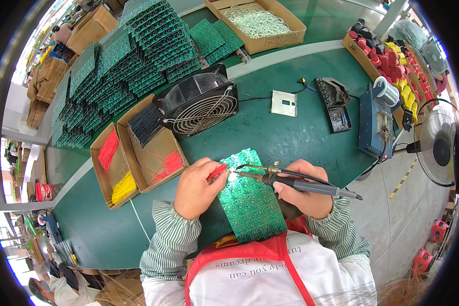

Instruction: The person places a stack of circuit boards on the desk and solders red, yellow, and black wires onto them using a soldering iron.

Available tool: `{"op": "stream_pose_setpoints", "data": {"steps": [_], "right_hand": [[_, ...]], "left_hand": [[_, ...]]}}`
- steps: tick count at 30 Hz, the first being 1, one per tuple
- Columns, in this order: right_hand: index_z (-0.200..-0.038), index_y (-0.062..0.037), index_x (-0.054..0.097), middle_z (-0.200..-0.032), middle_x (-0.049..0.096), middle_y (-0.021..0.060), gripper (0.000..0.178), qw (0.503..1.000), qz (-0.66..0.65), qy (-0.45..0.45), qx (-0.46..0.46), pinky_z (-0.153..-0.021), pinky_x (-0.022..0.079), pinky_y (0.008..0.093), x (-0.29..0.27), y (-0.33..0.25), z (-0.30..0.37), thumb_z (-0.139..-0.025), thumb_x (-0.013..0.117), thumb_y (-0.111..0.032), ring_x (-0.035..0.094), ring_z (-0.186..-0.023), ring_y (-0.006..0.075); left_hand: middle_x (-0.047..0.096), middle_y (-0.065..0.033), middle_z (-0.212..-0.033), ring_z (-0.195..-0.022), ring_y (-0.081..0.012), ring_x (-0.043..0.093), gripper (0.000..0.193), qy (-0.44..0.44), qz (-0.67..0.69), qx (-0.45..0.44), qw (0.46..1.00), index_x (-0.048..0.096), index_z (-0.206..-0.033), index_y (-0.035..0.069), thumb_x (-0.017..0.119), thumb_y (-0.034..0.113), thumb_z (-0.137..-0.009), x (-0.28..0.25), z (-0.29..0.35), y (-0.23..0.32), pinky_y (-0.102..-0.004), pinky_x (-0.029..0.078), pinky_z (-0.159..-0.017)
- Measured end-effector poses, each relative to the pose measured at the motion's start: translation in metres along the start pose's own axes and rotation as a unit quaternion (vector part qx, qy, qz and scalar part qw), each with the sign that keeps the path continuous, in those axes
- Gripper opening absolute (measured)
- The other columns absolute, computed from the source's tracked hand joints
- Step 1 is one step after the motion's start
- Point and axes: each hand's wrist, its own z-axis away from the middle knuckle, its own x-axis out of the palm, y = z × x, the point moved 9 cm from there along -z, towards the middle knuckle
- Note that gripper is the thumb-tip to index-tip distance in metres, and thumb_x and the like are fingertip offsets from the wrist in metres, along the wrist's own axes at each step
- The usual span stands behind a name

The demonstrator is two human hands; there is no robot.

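Observation:
A green circuit board panel (252, 206) lies on the table in front of me, its near end close to my apron. My left hand (195, 188) is closed in a pinch on short red wires (218, 172) over the panel's far left part. In my right hand (311, 196) is a soldering iron (303, 184) with a grey handle, held from the right. A thin curved metal tube is fixed along the iron with a brass clamp. Iron tip and tube end meet at the board, close to the wire ends; bright glare hides the exact contact.
Cardboard boxes of red, yellow and black wires (163, 166) stand left, beside a black fan (201, 104). Stacked circuit boards (137, 56) rise behind. On the right are an iron stand (334, 104), a blue soldering unit (375, 122) with a solder spool (386, 92), and another fan (438, 148).

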Motion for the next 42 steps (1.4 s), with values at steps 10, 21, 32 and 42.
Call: {"op": "stream_pose_setpoints", "data": {"steps": [10,21,32,42], "right_hand": [[-0.084,0.0003,0.057,-0.07,0.066,0.0067,0.018,1.0,-0.019,0.006,-0.009,-0.058,0.05,0.024,-0.003,0.0,0.001,-0.076,0.071,-0.007,0.063,-0.064,0.0098],[-0.086,0.0009,0.057,-0.071,0.066,0.0073,0.017,1.0,0.004,-0.002,-0.028,-0.059,0.05,0.0239,-0.002,-0.002,0.003,-0.076,0.07,-0.004,0.064,-0.064,0.0104],[-0.083,-0.0042,0.059,-0.065,0.063,0.0037,0.019,0.998,0.031,0.012,-0.052,-0.054,0.047,0.0239,0.001,-0.007,0.0,-0.076,0.074,-0.013,0.06,-0.057,0.0088],[-0.084,-0.0036,0.059,-0.065,0.063,0.0036,0.019,0.998,0.044,0.006,-0.05,-0.054,0.048,0.0239,0.0,-0.006,0.0,-0.075,0.074,-0.013,0.061,-0.058,0.0093]], "left_hand": [[0.055,-0.0116,-0.074,-0.063,-0.0289,0.056,0.015,-0.002,-0.01,0.01,1.0,0.061,-0.081,0.001,0.067,0.014,-0.077,0.0,-0.001,0.0,-0.0379,0.044,-0.057],[0.052,-0.0094,-0.069,-0.06,-0.0214,0.051,0.017,0.013,0.001,0.005,1.0,0.059,-0.077,-0.002,0.069,0.011,-0.076,-0.001,0.0,0.0,-0.0319,0.04,-0.055],[0.051,-0.01,-0.069,-0.06,-0.0226,0.05,0.018,0.016,0.005,0.005,1.0,0.057,-0.076,-0.002,0.069,0.012,-0.075,-0.002,-0.001,0.0,-0.0328,0.039,-0.055],[0.05,-0.0098,-0.068,-0.059,-0.0228,0.049,0.018,0.017,-0.002,0.004,1.0,0.056,-0.075,-0.002,0.069,0.011,-0.075,-0.002,-0.001,-0.001,-0.0328,0.039,-0.054]]}}
